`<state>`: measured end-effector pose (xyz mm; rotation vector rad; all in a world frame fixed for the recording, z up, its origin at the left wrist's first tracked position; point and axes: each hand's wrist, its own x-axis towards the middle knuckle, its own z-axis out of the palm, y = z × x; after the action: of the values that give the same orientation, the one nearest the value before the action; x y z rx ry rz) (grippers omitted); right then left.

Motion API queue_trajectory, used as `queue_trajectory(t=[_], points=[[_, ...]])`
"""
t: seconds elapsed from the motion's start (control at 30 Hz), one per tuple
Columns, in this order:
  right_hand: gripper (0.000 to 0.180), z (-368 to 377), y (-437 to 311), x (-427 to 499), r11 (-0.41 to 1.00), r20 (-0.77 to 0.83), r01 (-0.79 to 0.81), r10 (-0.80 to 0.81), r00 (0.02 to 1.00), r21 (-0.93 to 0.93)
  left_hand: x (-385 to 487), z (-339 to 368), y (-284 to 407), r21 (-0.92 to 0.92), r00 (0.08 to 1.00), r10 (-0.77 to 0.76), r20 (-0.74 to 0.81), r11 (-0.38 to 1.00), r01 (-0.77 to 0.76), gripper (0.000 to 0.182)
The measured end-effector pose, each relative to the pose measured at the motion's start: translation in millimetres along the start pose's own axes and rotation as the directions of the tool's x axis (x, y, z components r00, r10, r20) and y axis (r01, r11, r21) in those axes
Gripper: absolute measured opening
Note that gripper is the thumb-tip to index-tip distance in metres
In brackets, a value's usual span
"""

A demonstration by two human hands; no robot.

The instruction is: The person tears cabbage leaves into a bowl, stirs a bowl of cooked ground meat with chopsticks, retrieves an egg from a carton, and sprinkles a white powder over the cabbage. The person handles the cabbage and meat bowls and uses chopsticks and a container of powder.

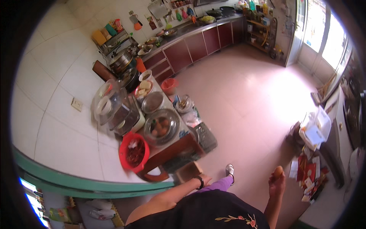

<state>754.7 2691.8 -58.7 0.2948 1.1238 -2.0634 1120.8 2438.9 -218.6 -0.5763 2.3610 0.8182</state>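
Note:
Raised at the lower right, my right hand (276, 183) holds a brown egg (278, 171) in its fingertips. My left hand (205, 180) hangs low beside a wooden box or drawer (188, 171), its fingers partly hidden; whether it touches the box I cannot tell. On the cluttered table to the left, a steel bowl (147, 130) holds several brown eggs (162, 126). A red plastic basin (123, 151) with dark red contents, perhaps dried chillies, stands at the table's near corner. Behind the egg bowl is a second round metal vessel (153, 102).
A wooden chair (183, 146) stands against the table's near end. A red bucket (169, 86) is on the floor beyond. Red cabinets (178, 54) line the back wall. At right are a white container (323, 126) and scattered papers (308, 186). A green door frame (100, 186) runs at lower left.

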Motion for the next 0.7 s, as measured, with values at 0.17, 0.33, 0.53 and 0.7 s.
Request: queue_trajectory(t=[0.17,0.33,0.53,0.7], points=[[0.043,54,-27,144,0.993,-0.029,-0.100,0.098,0.995,-0.064,142,-127,-8,0.049,0.994,-0.070,0.079,0.997,0.066,0.049],[0.044,154,-77,297,0.981,0.016,-0.131,0.135,0.991,-0.146,247,-318,3,-0.046,0.959,0.077,-0.274,0.995,-0.093,0.056],[0.040,275,-115,490,0.948,0.119,-0.155,0.194,0.974,-0.279,362,-480,-33,-0.124,0.914,0.037,-0.404,0.988,-0.095,0.055],[0.039,397,-134,669,0.866,0.147,-0.133,0.230,0.962,-0.482,462,-536,-118,-0.218,0.919,-0.266,-0.291,0.954,0.207,0.044]])
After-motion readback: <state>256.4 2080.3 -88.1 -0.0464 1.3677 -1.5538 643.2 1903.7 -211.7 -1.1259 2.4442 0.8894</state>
